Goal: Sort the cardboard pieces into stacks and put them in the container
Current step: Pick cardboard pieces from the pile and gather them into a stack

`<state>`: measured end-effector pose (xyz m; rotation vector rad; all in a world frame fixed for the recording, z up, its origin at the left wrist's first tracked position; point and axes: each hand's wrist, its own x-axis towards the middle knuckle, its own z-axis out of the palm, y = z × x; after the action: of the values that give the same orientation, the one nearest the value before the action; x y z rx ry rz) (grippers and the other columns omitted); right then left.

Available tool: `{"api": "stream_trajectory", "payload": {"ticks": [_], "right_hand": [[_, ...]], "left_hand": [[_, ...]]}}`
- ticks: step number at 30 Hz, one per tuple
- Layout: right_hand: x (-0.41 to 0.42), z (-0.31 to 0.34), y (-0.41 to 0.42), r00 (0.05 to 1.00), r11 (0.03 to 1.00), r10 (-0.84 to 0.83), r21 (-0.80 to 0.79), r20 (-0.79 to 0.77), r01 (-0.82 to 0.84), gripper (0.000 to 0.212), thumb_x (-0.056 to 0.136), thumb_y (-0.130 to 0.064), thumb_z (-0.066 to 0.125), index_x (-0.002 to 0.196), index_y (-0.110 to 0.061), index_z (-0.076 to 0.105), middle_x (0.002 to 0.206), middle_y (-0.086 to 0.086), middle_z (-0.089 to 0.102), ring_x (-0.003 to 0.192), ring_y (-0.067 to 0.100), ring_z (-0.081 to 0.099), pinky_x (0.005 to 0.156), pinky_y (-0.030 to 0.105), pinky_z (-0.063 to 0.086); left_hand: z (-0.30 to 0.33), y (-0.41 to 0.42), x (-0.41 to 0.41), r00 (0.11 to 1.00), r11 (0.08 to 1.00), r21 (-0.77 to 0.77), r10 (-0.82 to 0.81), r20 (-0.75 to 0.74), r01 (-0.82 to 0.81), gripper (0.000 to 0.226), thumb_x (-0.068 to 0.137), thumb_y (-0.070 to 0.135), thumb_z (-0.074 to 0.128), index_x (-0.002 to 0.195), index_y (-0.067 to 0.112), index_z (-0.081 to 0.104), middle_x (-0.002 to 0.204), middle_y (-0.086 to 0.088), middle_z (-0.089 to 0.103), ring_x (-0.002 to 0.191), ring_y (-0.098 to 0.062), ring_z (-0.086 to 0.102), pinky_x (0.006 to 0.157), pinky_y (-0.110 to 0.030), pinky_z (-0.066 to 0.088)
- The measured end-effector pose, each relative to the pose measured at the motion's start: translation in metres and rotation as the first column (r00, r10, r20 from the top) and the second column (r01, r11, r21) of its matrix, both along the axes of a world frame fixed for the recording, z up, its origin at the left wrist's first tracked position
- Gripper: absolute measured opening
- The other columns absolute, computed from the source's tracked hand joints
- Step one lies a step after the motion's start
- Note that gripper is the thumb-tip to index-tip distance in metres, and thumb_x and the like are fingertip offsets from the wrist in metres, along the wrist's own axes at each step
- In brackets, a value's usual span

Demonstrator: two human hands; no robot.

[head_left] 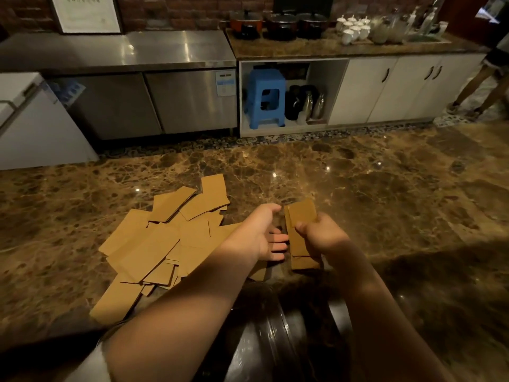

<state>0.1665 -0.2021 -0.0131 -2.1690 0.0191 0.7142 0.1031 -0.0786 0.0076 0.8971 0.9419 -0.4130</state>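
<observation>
Cardboard stack (300,235) pinched in right hand (319,235); left hand (259,235) spread beside it; no legible writing.

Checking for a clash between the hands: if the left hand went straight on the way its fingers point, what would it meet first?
Probably the small cardboard stack gripped by the right hand. The left hand is open, fingers pointing right, just short of its edge.

I see a brown marble counter (385,188), glossy with light spots on it. A loose pile of cardboard pieces (162,238) lies on its left half, overlapping at many angles, running from the near edge toward the middle. To the right of the pile I see only bare marble.
</observation>
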Motion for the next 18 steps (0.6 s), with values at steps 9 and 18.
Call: {"api": "stream_trajectory", "payload": {"ticks": [9,18], "right_hand": [[-0.045,0.073,0.046,0.978,0.746,0.150,0.665,-0.148,-0.013,0.028,0.098,-0.010,0.060,0.125,-0.013,0.058,0.115,0.016,0.072,0.101,0.031,0.071,0.088,0.048,0.058],[-0.076,0.090,0.086,0.969,0.712,0.232,0.693,-0.085,-0.109,0.022,0.098,-0.018,0.060,0.119,-0.014,0.067,0.104,0.007,0.079,0.097,0.026,0.075,0.081,0.043,0.061]], "left_hand": [[0.060,0.045,-0.078,0.819,0.923,-0.017,0.350,0.454,-0.385,0.039,0.094,0.041,0.053,0.121,0.018,0.069,0.122,-0.013,0.070,0.113,-0.029,0.064,0.086,-0.044,0.053],[0.059,0.077,-0.136,0.619,0.882,-0.175,0.436,0.653,-0.438,0.046,0.085,0.023,0.051,0.131,0.026,0.060,0.121,-0.015,0.071,0.108,-0.036,0.068,0.075,-0.053,0.059]]}}
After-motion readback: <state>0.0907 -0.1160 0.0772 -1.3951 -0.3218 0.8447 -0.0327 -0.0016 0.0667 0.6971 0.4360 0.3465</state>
